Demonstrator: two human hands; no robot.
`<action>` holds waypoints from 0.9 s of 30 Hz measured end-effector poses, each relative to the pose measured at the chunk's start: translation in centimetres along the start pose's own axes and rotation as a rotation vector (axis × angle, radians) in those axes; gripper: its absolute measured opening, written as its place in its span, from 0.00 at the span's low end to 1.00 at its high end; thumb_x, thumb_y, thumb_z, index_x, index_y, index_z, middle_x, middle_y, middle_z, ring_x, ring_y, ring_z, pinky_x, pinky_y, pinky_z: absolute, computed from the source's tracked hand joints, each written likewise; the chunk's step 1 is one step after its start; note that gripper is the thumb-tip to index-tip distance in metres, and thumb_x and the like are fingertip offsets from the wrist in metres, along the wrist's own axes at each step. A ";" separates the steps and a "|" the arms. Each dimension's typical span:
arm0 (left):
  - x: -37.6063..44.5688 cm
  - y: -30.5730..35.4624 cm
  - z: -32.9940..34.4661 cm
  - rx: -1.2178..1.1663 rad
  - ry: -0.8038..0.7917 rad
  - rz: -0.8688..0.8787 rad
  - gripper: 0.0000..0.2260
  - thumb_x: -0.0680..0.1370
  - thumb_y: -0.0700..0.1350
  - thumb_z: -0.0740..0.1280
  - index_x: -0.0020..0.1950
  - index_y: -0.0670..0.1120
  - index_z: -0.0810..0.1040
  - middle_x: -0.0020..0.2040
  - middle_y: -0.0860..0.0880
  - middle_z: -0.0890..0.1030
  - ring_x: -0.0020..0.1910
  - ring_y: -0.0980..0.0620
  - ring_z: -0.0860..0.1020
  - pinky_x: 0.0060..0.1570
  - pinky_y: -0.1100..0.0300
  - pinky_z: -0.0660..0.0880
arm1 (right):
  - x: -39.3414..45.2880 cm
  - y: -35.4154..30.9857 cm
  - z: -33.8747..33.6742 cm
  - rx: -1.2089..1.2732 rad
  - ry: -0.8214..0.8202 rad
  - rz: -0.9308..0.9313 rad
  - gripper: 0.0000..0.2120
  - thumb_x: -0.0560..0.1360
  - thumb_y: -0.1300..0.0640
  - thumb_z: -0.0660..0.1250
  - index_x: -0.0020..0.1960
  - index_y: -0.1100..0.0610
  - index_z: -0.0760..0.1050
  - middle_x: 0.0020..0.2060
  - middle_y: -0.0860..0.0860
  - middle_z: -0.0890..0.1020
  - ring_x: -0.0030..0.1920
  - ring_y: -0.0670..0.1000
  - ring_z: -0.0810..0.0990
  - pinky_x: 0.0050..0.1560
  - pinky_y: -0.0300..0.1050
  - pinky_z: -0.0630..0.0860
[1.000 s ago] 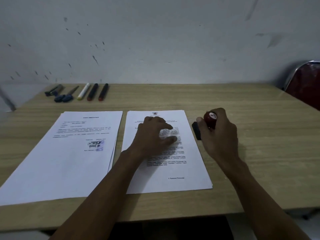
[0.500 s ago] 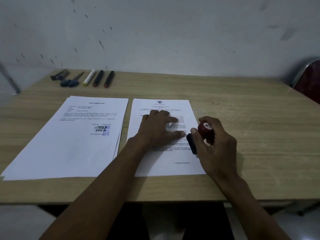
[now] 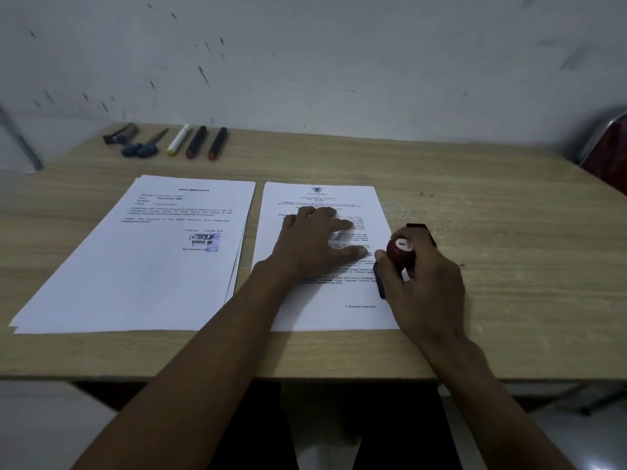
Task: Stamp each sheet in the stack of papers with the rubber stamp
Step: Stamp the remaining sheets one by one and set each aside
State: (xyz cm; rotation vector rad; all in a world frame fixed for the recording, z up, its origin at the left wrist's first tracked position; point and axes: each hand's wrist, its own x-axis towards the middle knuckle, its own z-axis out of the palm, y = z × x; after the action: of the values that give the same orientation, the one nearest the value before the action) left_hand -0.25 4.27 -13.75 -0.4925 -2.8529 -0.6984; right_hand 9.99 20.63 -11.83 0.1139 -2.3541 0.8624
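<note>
Two piles of printed white sheets lie side by side on the wooden table [image 3: 509,266]. The left pile [image 3: 135,266] shows a blue stamp mark on its top sheet. My left hand [image 3: 315,245] lies flat, fingers spread, on the top sheet of the right pile [image 3: 325,310]. My right hand [image 3: 424,283] grips the rubber stamp [image 3: 400,249] by its round red knob. The stamp's dark base sits at the right edge of that sheet, low on the page; whether it touches the paper I cannot tell.
Along the far left of the table lie a utility knife [image 3: 118,134], blue-handled scissors [image 3: 146,147], a white marker [image 3: 178,140] and two black markers [image 3: 207,142]. A small black object [image 3: 420,228] sits behind my right hand. A red chair [image 3: 607,157] stands at the right.
My right hand has carried the stamp from beside the right pile's edge towards me and down onto the lower right part of the sheet. My left hand stayed flat on the page.
</note>
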 end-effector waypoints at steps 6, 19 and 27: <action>-0.1 0.1 -0.2 0.007 0.002 0.008 0.29 0.69 0.72 0.63 0.66 0.60 0.73 0.72 0.53 0.69 0.73 0.49 0.61 0.69 0.47 0.55 | 0.0 -0.4 -0.2 -0.064 -0.057 0.015 0.08 0.75 0.53 0.67 0.50 0.53 0.71 0.35 0.49 0.79 0.34 0.54 0.76 0.34 0.44 0.67; -0.1 0.3 -0.1 0.028 0.006 0.003 0.29 0.69 0.71 0.63 0.66 0.60 0.73 0.72 0.54 0.69 0.72 0.49 0.62 0.68 0.47 0.56 | 1.6 -2.3 -0.6 -0.483 -0.259 0.122 0.10 0.76 0.48 0.61 0.47 0.53 0.64 0.44 0.54 0.75 0.42 0.60 0.76 0.41 0.48 0.65; 0.0 0.3 -0.2 0.024 0.006 0.006 0.29 0.69 0.70 0.64 0.67 0.60 0.73 0.72 0.53 0.69 0.72 0.48 0.61 0.69 0.47 0.55 | 1.4 -2.2 -0.3 -0.459 -0.206 0.129 0.09 0.75 0.48 0.60 0.46 0.52 0.62 0.38 0.51 0.69 0.35 0.56 0.68 0.39 0.48 0.63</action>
State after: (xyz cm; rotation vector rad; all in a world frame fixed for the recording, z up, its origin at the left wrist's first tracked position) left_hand -0.13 4.41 -13.41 -0.4949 -2.8493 -0.6620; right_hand 9.66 19.25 -9.68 -0.1468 -2.7148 0.3600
